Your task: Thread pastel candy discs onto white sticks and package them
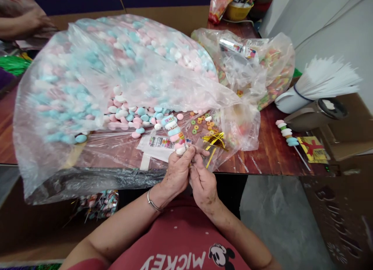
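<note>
My left hand [178,169] is closed round the lower end of a candy skewer [174,132] in a printed clear wrapper, with pastel blue, white and pink pieces stacked along it. Against it, my right hand [204,183] pinches with thumb and fingers near the skewer's lower end; what lies between those fingers is hidden. Just beyond the hands are gold twist ties [215,141], small fruit-coloured candy rings [210,124] and flat printed wrappers [157,142]. Pink, white and blue candies [140,116] spill from the mouth of a big clear bag [122,67].
At right, a white mug [287,100] holds many white sticks [329,77], beside a lidded grey cup [309,114]. An unwrapped skewer [287,134] lies near a yellow-red packet [313,149]. Behind is a bag of candy rings [274,63]. Another person's hand [32,23] shows upper left.
</note>
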Action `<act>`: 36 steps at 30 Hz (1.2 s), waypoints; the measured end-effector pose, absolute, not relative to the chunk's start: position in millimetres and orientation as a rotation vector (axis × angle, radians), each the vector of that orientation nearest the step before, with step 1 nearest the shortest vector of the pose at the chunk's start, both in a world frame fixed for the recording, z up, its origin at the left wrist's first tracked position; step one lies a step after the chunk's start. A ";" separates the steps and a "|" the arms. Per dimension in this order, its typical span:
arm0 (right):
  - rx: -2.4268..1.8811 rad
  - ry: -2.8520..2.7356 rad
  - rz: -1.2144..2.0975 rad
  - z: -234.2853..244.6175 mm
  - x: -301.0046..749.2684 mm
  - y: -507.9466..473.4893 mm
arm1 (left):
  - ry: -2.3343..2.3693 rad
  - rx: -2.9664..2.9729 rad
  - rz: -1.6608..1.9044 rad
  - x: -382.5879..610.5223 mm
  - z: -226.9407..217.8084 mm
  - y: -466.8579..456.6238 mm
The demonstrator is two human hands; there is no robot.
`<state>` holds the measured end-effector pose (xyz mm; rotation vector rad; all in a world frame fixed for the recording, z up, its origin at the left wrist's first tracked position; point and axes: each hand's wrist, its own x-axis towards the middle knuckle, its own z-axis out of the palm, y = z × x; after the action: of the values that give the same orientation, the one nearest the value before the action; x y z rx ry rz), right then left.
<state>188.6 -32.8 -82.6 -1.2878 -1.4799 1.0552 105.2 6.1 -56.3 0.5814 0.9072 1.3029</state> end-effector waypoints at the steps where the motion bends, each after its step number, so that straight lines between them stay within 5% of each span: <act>1: -1.305 -1.486 1.040 -83.9 188.4 -33.5 | 0.904 0.624 1.301 104.9 -57.0 4.9; 7: -1.322 -1.581 0.963 -79.5 192.3 -32.1 | 0.803 0.798 1.256 102.1 -56.9 2.6; 14: -1.314 -1.776 0.228 -51.1 212.0 -17.2 | 1.023 0.783 1.203 91.7 -56.5 2.9; 21: -1.300 -2.069 0.689 -41.1 220.1 -2.6 | 1.191 1.259 1.097 90.7 -64.2 -3.0; 36: -1.239 -1.884 0.732 -58.0 214.7 2.5 | 1.171 1.726 0.536 78.5 -45.5 -12.5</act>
<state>214.7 2.5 -58.0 -1.2386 -1.8844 0.7325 78.5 -12.5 -45.5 1.7260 1.1707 0.5358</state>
